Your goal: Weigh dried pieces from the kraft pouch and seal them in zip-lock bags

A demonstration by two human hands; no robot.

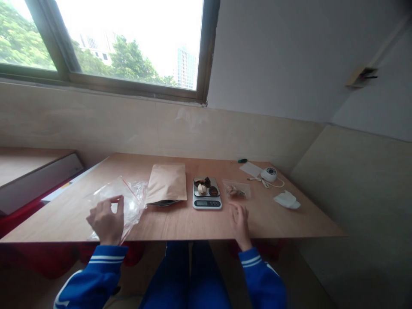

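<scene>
My left hand [107,219] is over clear zip bags with red seals [133,210] at the table's left. Its thumb and index fingertip meet in a pinch; whether plastic is caught between them I cannot make out. My right hand [240,219] rests at the table's front, fingers loosely bent and apart, holding nothing. Just beyond it lies a small clear bag [237,190] with brownish pieces inside. Between the hands stands a white digital kitchen scale [207,204], bearing a pale, cracked-looking piece [202,189] and several dark dried pieces [213,191]. A brown paper pouch [167,184] lies left of it, mouth gaping toward me.
At the back right are a white dome-shaped device with a cable [268,174], a pale card [251,169] and a green-handled tool [243,161]. A crumpled white tissue [287,199] lies farther right. Walls stand behind and right of the wooden table [199,227].
</scene>
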